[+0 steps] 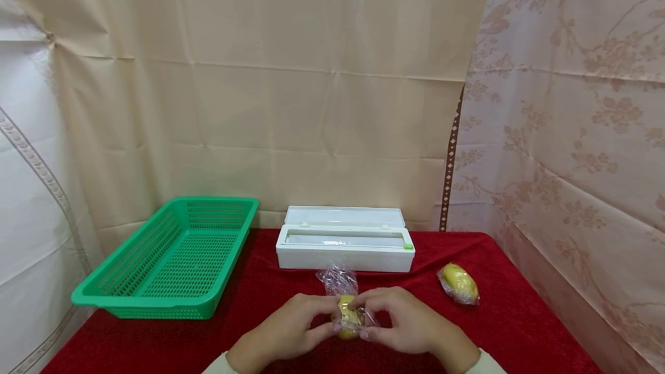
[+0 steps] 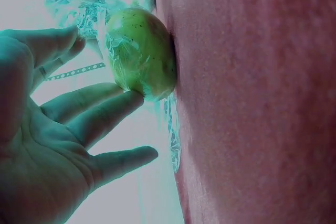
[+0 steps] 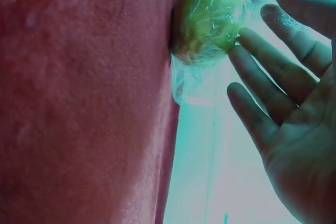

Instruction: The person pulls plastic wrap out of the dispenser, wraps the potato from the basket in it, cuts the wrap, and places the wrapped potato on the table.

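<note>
A yellow-green mango (image 1: 347,328) lies on the red cloth between both hands, with clear plastic wrap (image 1: 337,281) around it and a loose crumpled end spread behind it. My left hand (image 1: 298,322) has its thumb and index finger at the wrap on the mango's left side. In the left wrist view, its other fingers (image 2: 105,119) reach along the mango's lower edge. From the right, my right hand (image 1: 397,319) holds wrap at thumb and index finger. The right wrist view shows its remaining fingers (image 3: 262,85) spread, close beside the mango.
Behind the hands stands a white plastic-wrap dispenser box (image 1: 345,258), lid raised. A second wrapped mango (image 1: 459,283) lies to the right. On the left is a green slotted basket (image 1: 208,299). Beige curtains (image 1: 332,103) hang behind the red-covered table (image 1: 519,328).
</note>
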Action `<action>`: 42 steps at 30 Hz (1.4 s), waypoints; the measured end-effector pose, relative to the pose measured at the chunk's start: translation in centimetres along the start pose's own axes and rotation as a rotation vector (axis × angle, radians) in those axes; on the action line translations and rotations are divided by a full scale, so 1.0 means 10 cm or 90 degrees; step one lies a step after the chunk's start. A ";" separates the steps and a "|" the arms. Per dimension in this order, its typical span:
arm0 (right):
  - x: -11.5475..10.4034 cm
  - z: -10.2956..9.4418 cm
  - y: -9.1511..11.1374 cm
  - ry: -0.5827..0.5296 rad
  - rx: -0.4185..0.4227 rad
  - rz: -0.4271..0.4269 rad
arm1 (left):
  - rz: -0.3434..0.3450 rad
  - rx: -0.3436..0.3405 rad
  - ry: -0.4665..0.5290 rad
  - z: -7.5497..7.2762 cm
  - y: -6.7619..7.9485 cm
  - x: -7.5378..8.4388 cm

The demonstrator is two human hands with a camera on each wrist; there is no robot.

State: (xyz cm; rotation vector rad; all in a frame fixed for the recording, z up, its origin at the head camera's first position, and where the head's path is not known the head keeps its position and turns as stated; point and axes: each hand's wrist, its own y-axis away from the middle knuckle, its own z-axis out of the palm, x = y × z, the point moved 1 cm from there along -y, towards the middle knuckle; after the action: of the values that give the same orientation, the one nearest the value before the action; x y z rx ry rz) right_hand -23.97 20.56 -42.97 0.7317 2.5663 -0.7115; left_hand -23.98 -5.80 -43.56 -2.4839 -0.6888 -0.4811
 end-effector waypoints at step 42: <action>0.04 0.26 -0.10 -0.173 0.221 0.241 | -0.234 0.102 0.174 0.08 -0.05 -0.09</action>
State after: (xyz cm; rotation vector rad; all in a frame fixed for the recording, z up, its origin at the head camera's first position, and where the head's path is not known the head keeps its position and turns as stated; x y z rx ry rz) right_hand -24.32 18.50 -44.91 1.1069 2.0040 -1.0545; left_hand -24.80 -5.26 -44.42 -2.0944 -1.0298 -0.8462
